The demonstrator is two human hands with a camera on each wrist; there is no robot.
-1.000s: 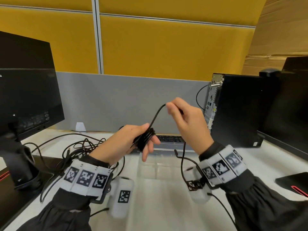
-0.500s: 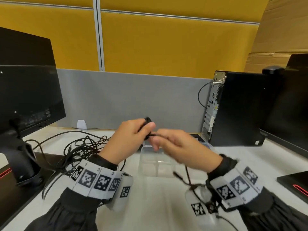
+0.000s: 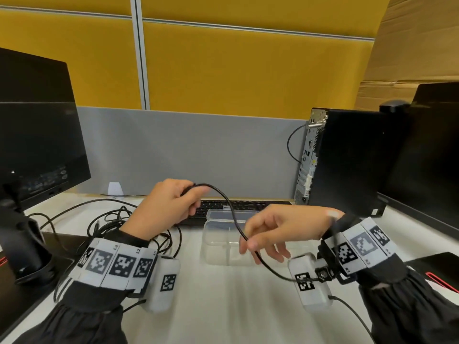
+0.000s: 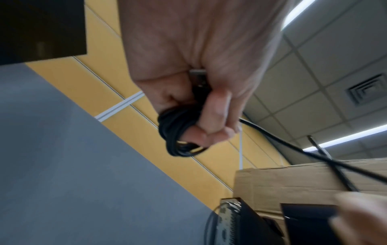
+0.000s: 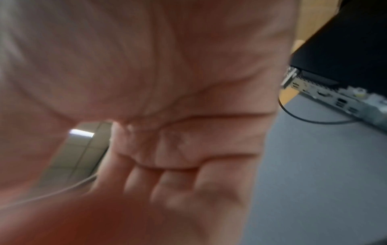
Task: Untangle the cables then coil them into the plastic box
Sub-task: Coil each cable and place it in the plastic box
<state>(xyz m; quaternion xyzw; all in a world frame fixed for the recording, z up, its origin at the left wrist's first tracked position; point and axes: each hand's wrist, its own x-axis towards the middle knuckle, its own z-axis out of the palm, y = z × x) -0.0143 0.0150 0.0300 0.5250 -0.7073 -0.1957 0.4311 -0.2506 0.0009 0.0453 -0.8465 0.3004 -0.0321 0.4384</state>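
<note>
My left hand (image 3: pixel 171 202) is raised over the desk with a black cable (image 3: pixel 229 209) wound in several turns round its fingers; the left wrist view shows the coil (image 4: pixel 178 132) and a plug tucked under the thumb. From there the cable arcs right and down to my right hand (image 3: pixel 258 242), which pinches it between thumb and fingers in front of the clear plastic box (image 3: pixel 218 256). The loose tail runs on toward my right wrist. A tangle of other black cables (image 3: pixel 106 219) lies on the desk at the left. The right wrist view is blurred palm.
A monitor on its stand (image 3: pixel 32 145) fills the left, a black keyboard (image 3: pixel 238 206) lies behind the box, and a computer tower (image 3: pixel 347 160) with another monitor stands at the right. A grey and yellow partition closes the back.
My right hand has swung from high above the left hand down to the right, in front of the box, drawing the cable out. The left hand keeps the coil and has risen a little.
</note>
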